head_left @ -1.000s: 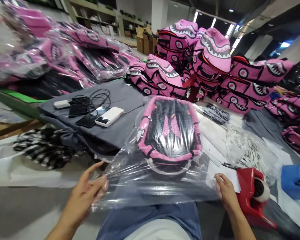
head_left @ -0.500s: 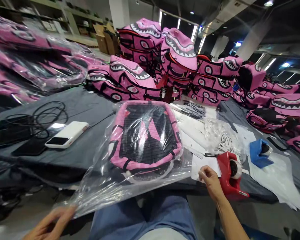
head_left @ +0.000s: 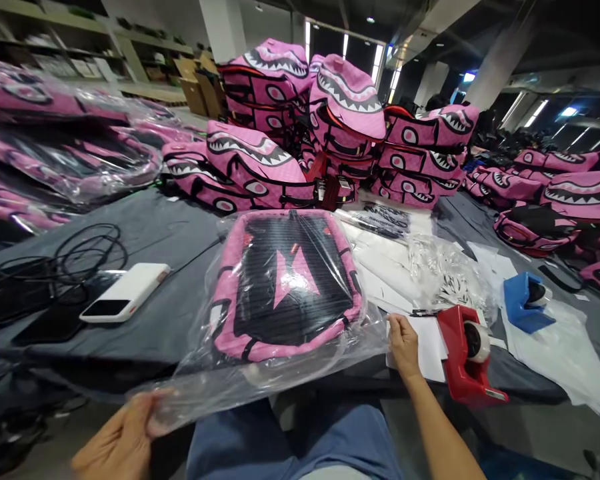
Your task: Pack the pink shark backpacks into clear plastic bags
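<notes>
A pink and black backpack (head_left: 295, 287) lies on the table in front of me, inside a clear plastic bag (head_left: 260, 387). The bag's mouth faces me and its edge is stretched wide between my hands. My left hand (head_left: 125, 430) is closed on the bag's left corner, below the table edge. At the bag's right corner, my right hand (head_left: 404, 343) pinches the plastic beside some white paper (head_left: 430, 343). A red tape dispenser (head_left: 467, 357) stands just right of that hand.
Pink shark-mouth backpacks (head_left: 347, 100) are stacked at the back, and wrapped ones (head_left: 65, 153) pile up at left. A white power bank (head_left: 125, 292) and black cables (head_left: 90, 250) lie left. A blue tape dispenser (head_left: 525, 303) and clear bags (head_left: 570, 353) are at right.
My left hand has come up and right with its bag corner, and the bag edge is raised. My right hand has shifted slightly left and now grips the bag's right corner.
</notes>
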A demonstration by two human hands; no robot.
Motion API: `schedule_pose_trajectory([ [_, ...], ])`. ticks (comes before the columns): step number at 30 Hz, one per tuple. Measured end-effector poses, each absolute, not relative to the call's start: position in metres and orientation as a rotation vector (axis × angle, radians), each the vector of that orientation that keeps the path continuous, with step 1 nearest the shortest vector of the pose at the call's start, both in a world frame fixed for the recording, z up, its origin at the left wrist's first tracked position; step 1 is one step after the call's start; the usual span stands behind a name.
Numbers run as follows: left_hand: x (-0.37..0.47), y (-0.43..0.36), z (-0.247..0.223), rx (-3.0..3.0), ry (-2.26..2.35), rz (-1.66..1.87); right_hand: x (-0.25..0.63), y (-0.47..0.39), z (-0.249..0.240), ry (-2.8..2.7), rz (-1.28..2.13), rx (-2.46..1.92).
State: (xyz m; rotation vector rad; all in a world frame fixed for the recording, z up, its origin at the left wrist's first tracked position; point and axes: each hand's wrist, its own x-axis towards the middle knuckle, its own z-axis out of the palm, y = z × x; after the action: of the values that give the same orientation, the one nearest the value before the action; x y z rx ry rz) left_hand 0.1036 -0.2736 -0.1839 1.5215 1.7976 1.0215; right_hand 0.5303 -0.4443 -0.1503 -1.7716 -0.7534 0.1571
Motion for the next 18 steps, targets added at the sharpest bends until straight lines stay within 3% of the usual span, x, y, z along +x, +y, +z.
schedule_pose_trajectory([
  [2, 0.113, -0.271, -0.169, 1.581, 1.831, 0.984, 0.531, -0.443, -0.149, -0.753, 0.143, -1.798],
  [5, 0.135, -0.277, -0.144, 2.042, 1.809, 1.269, 0.53, -0.446, -0.148, -0.745, 0.164, -1.82],
  [8, 0.17, -0.291, -0.121, 2.591, 1.343, 1.418, 0.529, -0.449, -0.148, -0.74, 0.154, -1.828],
  [11, 0.205, -0.3, -0.104, 2.841, 0.857, 1.251, 0.529, -0.449, -0.148, -0.737, 0.109, -1.82],
  [18, 0.218, -0.305, -0.102, 2.711, 0.835, 0.892, 0.53, -0.446, -0.151, -0.719, 0.113, -1.782],
])
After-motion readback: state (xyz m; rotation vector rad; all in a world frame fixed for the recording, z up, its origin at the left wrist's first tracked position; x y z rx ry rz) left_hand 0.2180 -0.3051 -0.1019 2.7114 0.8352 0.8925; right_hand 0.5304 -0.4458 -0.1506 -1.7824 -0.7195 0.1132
